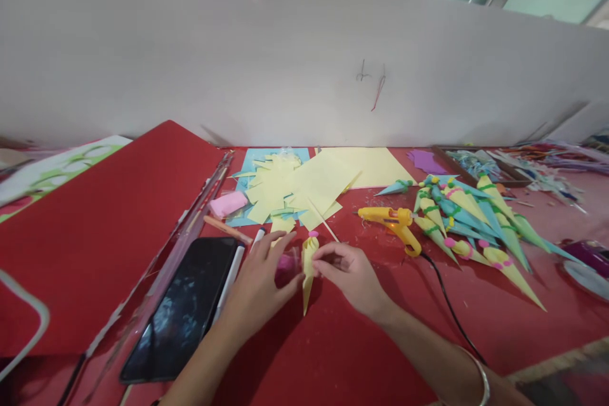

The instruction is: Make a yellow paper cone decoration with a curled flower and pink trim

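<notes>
- Your landmark is the yellow glue gun (380, 214), lying on the red worktop (352, 361) with its black cord (445, 292) running toward you.
- The small yellow paper cone (308, 269) is left of the glue gun and nearer you, point toward you, a pink ball (313, 234) at its top.
- Your right hand (354, 276) is nearer you than the glue gun; its fingers are narrow, thumb and fingertips drawn together against the cone's right side. You cannot tell whether they pinch the paper or a tiny piece.
- Your left hand (259, 276) is further left of the glue gun, fingers wide and arched, thumb tip beside the cone; whether it touches is unclear.
- A magenta item (285, 264), partly hidden, sits between your left hand and the cone, left of the glue gun.
- Your black phone (183, 307) is far left of the glue gun and nearer you.
- The yellow strips (271, 181) and pink lump (228, 204) are left of the glue gun; the large yellow sheets (375, 165) spread behind it.
- The pile of green, blue and yellow cones (476, 216) is just right of the glue gun, with a tray (516, 183) behind, farther right.
</notes>
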Motion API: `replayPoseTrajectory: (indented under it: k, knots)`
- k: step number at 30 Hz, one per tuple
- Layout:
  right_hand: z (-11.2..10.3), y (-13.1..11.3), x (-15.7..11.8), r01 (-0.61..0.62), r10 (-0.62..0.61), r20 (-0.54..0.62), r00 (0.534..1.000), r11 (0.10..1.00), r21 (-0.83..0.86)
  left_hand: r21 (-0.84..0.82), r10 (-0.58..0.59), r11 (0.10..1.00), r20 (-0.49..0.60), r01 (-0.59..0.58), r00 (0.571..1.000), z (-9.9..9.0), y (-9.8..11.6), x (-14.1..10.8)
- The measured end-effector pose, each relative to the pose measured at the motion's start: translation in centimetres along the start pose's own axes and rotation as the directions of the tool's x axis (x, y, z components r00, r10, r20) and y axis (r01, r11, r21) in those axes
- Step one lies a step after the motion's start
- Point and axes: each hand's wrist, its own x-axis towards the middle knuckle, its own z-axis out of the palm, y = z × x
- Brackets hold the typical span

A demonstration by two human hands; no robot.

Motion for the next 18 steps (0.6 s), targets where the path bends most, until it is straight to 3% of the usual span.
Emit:
replayPoseTrajectory:
  k: [3,6,10,18]
  knots:
    - [-0.1,0.1,0.1,0.066,-0.066,-0.002,0.998,0.995,-0.077,0.116,0.038,0.992,0.104,-0.05,0.994,0.2,-0.6,-0.3]
    - [-0.1,-0.1,0.0,0.178,-0.181,0.014,0.983,0.949,-0.259,0.193,0.015,0.981,0.112,-0.036,0.994,0.0,-1.2,-0.1]
    - [0.0,-0.5,-0.2,0.249,-0.248,0.057,0.967,0.878,-0.408,0.17,0.018,0.985,0.09,-0.033,0.996,-0.8,-1.2,0.5]
    - [-0.1,0.0,-0.1,0.203,-0.208,0.007,0.978,0.944,-0.261,0.046,0.223,0.974,-0.039,-0.221,0.974,-0.8,-0.7,0.1]
